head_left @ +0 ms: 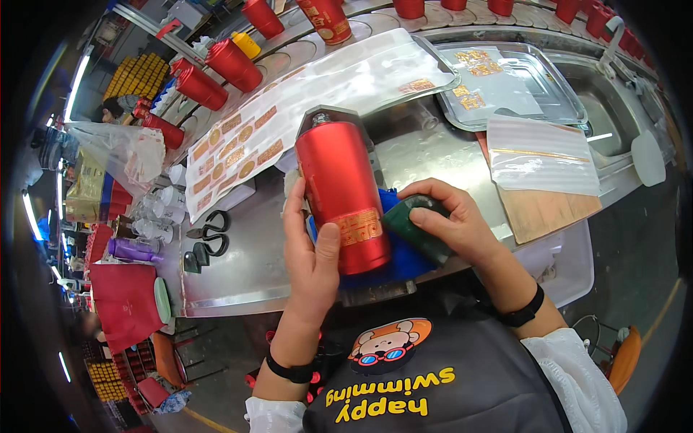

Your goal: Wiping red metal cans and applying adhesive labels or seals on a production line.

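A matte red metal bottle [336,169] lies tilted in front of me, its base toward me. My left hand [315,263] steadies it from the left, fingers along its side and thumb near the lower end. On the bottle's lower part sits a gold patterned decal [360,226]. Pinched between thumb and fingers of my right hand [462,224] is a smooth dark green scraper [422,242], its tip at the bottle's right side by the decal. Beneath is a blue cloth [409,265]. A dark angular holder [363,117] shows behind the bottle's far end.
A long decal sheet [249,155] spreads across the metal table's far left. Black scissors [216,234] lie left. At the back right are a clear tray [556,108] and a sink [613,108]; nearer is a wooden board [552,213]. Several red bottles [234,65] line the curved conveyor.
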The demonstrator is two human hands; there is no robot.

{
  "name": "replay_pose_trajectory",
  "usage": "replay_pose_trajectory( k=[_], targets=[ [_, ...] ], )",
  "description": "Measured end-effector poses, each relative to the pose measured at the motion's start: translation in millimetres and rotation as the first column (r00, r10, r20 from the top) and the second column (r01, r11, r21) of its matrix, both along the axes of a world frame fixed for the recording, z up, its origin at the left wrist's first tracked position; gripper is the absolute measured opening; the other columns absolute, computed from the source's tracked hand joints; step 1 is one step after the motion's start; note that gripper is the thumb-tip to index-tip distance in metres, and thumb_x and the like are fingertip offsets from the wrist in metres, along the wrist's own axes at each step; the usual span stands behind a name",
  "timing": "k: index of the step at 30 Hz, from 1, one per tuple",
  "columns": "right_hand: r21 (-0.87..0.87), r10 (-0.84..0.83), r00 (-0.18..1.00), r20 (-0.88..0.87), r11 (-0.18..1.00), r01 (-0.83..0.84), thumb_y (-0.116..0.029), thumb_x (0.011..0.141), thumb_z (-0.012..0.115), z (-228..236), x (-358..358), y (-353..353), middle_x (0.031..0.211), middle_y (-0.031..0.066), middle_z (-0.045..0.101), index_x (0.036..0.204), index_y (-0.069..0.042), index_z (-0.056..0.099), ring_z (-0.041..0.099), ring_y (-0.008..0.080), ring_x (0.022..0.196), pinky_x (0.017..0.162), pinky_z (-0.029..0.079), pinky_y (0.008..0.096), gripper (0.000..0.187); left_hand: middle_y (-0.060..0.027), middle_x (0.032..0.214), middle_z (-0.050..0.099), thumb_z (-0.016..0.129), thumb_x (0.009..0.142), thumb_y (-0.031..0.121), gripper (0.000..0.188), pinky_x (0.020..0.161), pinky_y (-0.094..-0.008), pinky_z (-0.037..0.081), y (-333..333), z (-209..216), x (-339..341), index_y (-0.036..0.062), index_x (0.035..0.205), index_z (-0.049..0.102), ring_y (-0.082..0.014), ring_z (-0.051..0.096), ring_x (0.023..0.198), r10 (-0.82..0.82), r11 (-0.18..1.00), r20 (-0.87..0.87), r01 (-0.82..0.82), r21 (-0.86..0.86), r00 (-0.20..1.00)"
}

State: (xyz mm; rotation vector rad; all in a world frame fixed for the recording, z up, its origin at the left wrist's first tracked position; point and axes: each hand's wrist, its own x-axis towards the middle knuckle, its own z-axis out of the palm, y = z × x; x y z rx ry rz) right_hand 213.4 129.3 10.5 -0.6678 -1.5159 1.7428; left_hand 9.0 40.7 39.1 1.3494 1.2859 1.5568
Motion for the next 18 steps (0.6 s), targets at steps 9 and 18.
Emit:
replay_pose_trajectory(
  k=[9, 18],
  targets=[
    [0.014, 0.001, 1.000, -0.006, 1.000, -0.001, -0.016, 0.088, 0.064, -0.4, 2.4, -1.2, 0.098, 0.0029, 0.064, 0.113, -0.003, 0.062, 0.057, 0.0076, 0.089, 0.080, 0.048, 0.0242, 0.028, -0.0224, 0.143, 0.042, 0.061, 0.085, 0.050, 0.065, 0.111, -0.0595, 0.012, -8.4, 20.9, 8.5, 0.0045, 0.131, 0.054, -0.0435, 0.036, 0.133, 0.194, 0.976, -0.905, 0.020, 0.217, 0.378],
    [0.044, -0.048, 0.998, 0.029, 0.998, 0.047, -0.017, 0.088, 0.063, -1.2, 2.3, 0.3, 0.099, 0.0038, 0.063, 0.112, -0.003, 0.062, 0.056, 0.0091, 0.092, 0.081, 0.047, 0.0253, 0.028, -0.0261, 0.142, 0.042, 0.061, 0.083, 0.055, 0.058, 0.109, -0.0643, 0.012, -9.0, 25.4, 5.6, 0.0151, 0.124, 0.061, -0.0445, 0.035, 0.134, 0.148, 0.981, -0.975, 0.102, 0.166, 0.169]
  ],
)
